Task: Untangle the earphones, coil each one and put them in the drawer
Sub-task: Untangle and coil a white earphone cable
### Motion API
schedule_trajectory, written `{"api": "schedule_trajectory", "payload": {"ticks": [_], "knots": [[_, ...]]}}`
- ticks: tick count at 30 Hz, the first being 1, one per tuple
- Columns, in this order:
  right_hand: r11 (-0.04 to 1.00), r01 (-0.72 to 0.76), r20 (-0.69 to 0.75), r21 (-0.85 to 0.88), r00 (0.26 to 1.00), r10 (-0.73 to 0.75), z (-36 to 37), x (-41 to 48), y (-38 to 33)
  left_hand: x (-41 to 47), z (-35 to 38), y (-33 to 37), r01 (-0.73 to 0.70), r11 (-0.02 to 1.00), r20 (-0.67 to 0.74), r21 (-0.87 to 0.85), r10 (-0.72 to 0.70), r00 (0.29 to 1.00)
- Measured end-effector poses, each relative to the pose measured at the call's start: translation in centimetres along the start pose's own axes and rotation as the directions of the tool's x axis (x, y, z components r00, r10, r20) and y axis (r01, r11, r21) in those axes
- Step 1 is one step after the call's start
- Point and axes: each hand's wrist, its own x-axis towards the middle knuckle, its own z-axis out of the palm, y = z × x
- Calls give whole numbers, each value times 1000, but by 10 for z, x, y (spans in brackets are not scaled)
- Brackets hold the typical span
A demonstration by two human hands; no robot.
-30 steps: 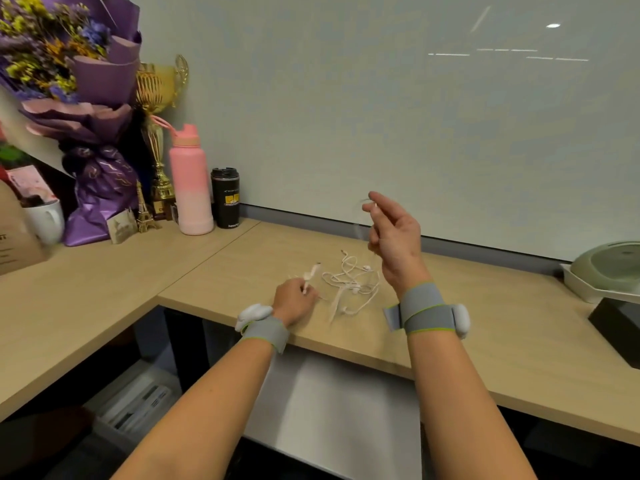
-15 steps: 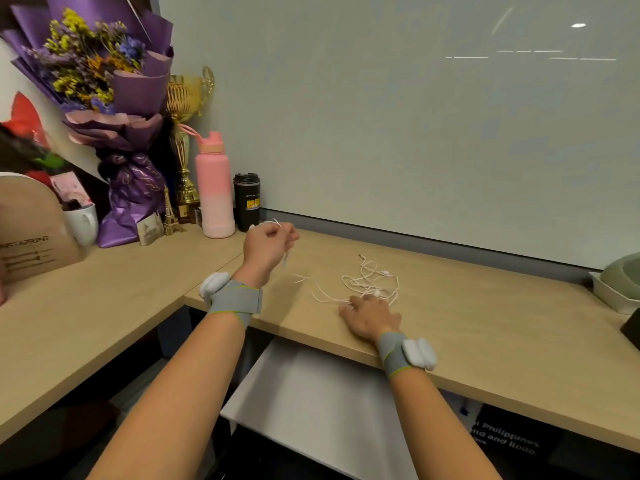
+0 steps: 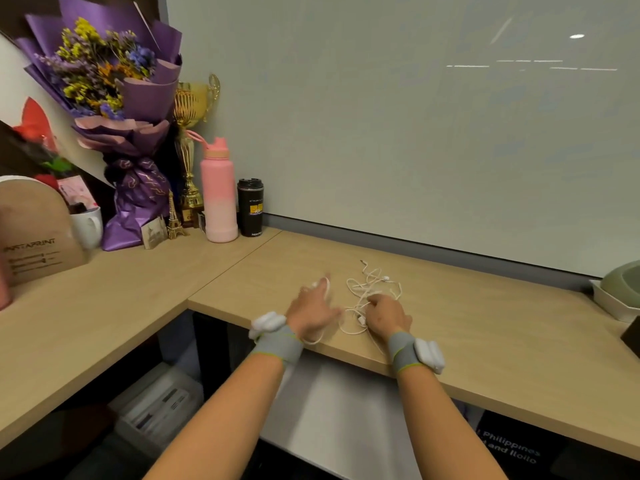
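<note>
Left hand is low over the worktop, palm down and blurred. A white cord loops over its fingertips and runs back under the wrist to the front edge. Whether those fingers are pinching the cord or only lie under it, I cannot tell through the blur.

Right hand sits just beside it, knuckles up. Its fingers are curled down and gripping the near edge of the earphones. That tangle of thin white cable lies on the worktop just beyond the knuckles, with an earbud and a plug end poking out on the far side. More cable trails toward the person between the two hands.

Both wrists wear grey bands with a white unit attached.

Out to the far left corner now. A pink bottle and a black tumbler stand side by side against the wall. Behind the bottle is a gold trophy, then a purple-wrapped bouquet with a white mug further left.

At the right edge sits a pale green bowl-shaped thing.
</note>
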Motion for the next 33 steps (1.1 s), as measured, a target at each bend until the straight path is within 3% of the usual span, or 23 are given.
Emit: {"api": "schedule_trajectory", "payload": {"ticks": [2, 4, 6, 8, 9, 12, 16, 19, 21, 23, 26, 28, 31, 33], "knots": [[1000, 23, -98, 3, 995, -22, 0, -2, 3, -3, 19, 0, -25, 977, 68, 211, 11, 998], [968, 212, -132, -131, 964, -229, -1, -2, 6, -4, 27, 1, 15, 967, -26, 255, -9, 1000], [904, 395, 26, -163, 918, -396, -1, -4, 6, -3, 26, 2, 77, 968, -110, 240, -52, 993], [906, 387, 196, -170, 914, -354, 0, -3, 8, -3, 17, -1, 153, 962, -108, 228, -131, 986], [918, 349, 209, -186, 927, -310, -2, -2, 11, -4, 11, -6, 208, 960, -120, 187, -188, 975], [955, 131, 93, -268, 990, -109, -12, 3, 26, -4, -15, -31, 342, 922, -223, -182, -377, 899], [967, -100, 2, -234, 995, 103, -22, 6, 43, -5, -48, -47, 305, 780, -310, -546, -527, 791], [989, -107, -7, -101, 994, 107, -22, 7, 45, -2, -67, -43, 205, 567, -272, -798, -641, 718], [996, -92, -88, 15, 992, 93, -21, 6, 48, -1, -82, -45, 98, 347, -189, -933, -702, 687], [981, -83, -166, 176, 980, 113, -22, 3, 52, -4, -94, -43, -40, 119, -113, -992, -704, 701], [922, -71, -212, 379, 964, 162, -25, -2, 43, -13, -100, -30, -114, -14, -81, -993, -614, 785], [959, -24, -234, 283, 968, 94, -21, -5, 31, -16, -98, -19, -116, -56, -69, -992, -531, 845], [993, 107, -2, 49, 994, -107, -3, -10, 18, -18, -92, -1, -92, -57, -61, -994, -409, 910], [980, 155, 59, -124, 987, -149, 8, -14, 10, -19, -86, 7, -50, -7, -45, -999, -339, 940]]}}
